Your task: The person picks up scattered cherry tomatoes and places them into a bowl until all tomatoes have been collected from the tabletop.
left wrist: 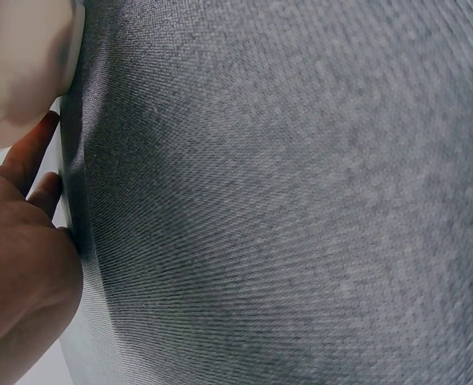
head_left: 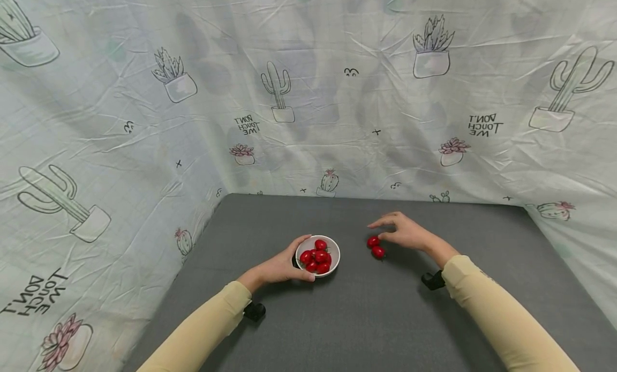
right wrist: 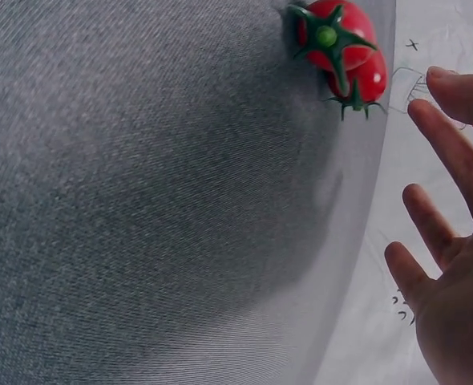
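A small white bowl (head_left: 337,247) with several red cherry tomatoes (head_left: 320,257) in it stands on the grey table. My left hand (head_left: 284,262) holds the bowl from the left side, thumb at the near rim and fingers at the far rim. In the left wrist view the bowl's pale outer wall (left wrist: 24,64) shows above the fingers. To the right lie two tomatoes side by side, the nearer tomato (head_left: 378,252) with a green stem top. Over them hovers my right hand (head_left: 405,232), its fingers spread and nothing between them.
The grey table (head_left: 356,318) reaches back to a pale cloth (head_left: 308,147) printed with cacti, which also hangs along the left side. A dark wrist mount (head_left: 433,280) sits at the right cuff, and another wrist mount (head_left: 254,311) at the left.
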Tool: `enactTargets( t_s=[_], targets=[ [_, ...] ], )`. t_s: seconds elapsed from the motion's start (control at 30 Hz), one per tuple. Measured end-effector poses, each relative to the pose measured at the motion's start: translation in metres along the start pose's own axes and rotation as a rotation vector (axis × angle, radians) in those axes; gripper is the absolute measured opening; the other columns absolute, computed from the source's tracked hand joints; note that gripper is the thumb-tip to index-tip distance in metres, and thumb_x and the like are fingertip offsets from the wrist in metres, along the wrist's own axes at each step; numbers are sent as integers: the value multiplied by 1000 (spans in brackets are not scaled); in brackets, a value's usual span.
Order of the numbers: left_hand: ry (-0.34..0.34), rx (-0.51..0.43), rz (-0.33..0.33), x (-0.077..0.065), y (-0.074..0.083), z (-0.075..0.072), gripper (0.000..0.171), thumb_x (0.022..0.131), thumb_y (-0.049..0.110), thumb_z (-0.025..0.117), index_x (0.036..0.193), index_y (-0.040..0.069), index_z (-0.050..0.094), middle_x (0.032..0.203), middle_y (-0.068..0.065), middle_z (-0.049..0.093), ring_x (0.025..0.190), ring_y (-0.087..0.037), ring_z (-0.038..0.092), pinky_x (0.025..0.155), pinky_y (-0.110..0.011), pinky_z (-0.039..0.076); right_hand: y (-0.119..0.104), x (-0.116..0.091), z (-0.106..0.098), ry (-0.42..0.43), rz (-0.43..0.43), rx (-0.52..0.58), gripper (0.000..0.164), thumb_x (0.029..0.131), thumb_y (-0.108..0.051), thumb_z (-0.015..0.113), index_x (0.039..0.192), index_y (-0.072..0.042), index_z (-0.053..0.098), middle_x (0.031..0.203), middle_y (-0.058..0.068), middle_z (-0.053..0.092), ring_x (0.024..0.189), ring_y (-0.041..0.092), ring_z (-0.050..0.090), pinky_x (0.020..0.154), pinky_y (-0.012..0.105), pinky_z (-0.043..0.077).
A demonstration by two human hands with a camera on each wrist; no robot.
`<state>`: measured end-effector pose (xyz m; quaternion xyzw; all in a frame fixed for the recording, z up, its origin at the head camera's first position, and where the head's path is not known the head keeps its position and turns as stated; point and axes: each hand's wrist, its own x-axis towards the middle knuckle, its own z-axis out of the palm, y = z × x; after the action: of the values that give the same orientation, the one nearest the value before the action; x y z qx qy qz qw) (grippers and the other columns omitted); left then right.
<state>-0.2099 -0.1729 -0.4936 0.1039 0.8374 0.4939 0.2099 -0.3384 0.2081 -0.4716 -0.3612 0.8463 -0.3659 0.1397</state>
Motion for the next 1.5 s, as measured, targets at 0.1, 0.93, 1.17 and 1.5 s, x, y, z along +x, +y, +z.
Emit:
enactTargets(
  t_s=[0.1, 0.93, 1.17, 1.5],
  targets=[
    [-2, -1, 2, 0, 0, 0, 105, 81, 42, 88, 161, 35, 20, 161, -3, 28, 147, -23, 30, 115, -53, 29, 4, 0, 2, -11, 4, -5, 35, 98, -10, 69, 133, -9, 70, 136, 14, 62, 137, 46, 41, 107, 68, 32],
    [-5, -13, -6, -1, 0, 1, 105, 81, 42, 88, 161, 36, 20, 162, -3, 26, 148, -23, 28, 116, -54, 28, 17, 3, 3, -126, 72, 86, 35, 98, -12, 69, 133, -10, 70, 140, 17, 59, 133, 41, 49, 103, 58, 43],
    [-2, -8, -6, -1, -1, 0, 105, 81, 42, 88, 161, 37, 19, 162, -2, 26, 148, -22, 28, 116, -54, 28, 19, 3, 5, -121, 61, 93, 33, 98, -14, 70, 131, -10, 71, 138, 15, 62, 131, 40, 52, 102, 57, 43],
    [-5, -15, -9, -2, 1, 0, 106, 81, 41, 88, 161, 35, 19, 161, -3, 28, 147, -22, 29, 115, -53, 29, 18, 6, 8, -121, 64, 94, 32, 99, -12, 68, 131, -8, 71, 136, 15, 63, 130, 39, 53, 101, 55, 45]
  ],
)
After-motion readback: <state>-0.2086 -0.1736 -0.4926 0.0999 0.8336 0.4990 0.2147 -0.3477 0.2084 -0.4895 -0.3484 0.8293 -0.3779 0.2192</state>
